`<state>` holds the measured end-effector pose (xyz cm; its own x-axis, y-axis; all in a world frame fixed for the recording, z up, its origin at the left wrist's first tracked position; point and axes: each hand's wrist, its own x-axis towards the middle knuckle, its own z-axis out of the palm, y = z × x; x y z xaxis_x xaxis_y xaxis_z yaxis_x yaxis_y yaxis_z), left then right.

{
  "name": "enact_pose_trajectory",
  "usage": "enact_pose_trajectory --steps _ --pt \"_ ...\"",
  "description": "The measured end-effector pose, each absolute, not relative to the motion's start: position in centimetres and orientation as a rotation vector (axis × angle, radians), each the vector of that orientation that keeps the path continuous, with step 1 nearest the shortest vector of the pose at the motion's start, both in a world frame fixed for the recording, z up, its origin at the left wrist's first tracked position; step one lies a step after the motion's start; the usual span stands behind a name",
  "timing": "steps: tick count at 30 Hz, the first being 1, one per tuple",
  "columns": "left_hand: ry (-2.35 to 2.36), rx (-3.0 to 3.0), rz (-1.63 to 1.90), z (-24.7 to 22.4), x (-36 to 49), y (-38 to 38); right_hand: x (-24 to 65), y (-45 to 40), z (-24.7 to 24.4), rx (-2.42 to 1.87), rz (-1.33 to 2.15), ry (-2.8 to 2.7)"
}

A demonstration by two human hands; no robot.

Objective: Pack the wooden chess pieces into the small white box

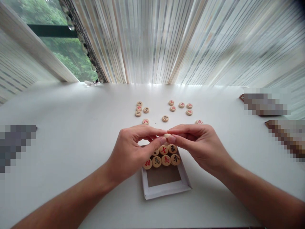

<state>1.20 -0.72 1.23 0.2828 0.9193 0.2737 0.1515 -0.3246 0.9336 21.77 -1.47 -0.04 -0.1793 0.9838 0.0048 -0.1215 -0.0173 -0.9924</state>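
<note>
Between the fingertips of both hands is a pale round Chinese chess piece (167, 135), seen edge-on, its marking out of sight. My left hand (135, 149) pinches it from the left, thumb below and fingers above. From the other side my right hand (197, 141) pinches it in the same way. Below the hands lies an open white cardboard box (166, 190) with a brown floor. Rows of chess pieces with red and black characters sit inside it, among them a black-marked piece (175, 159) at the right. The box's far part is hidden behind the hands.
Loose chess pieces lie beyond the hands: a cluster at the left (138, 113), a single black-marked piece (165, 118) in the middle and several red-marked ones (181, 105) at the right. Striped curtains (152, 41) hang behind the white table (71, 133). Blurred-out objects lie at both sides.
</note>
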Motion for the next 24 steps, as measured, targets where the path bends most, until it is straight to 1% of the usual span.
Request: enact_pose_trajectory --steps 8,19,24 --pt "0.844 1.351 1.059 1.11 1.19 -0.34 21.79 -1.34 0.03 -0.949 1.600 -1.089" --pt "0.824 1.168 0.966 0.98 0.91 -0.02 21.89 -1.34 -0.06 -0.920 1.644 -1.102" --pt "0.844 1.197 0.969 1.20 1.00 -0.12 21.78 -1.43 0.12 -0.910 1.645 -1.138"
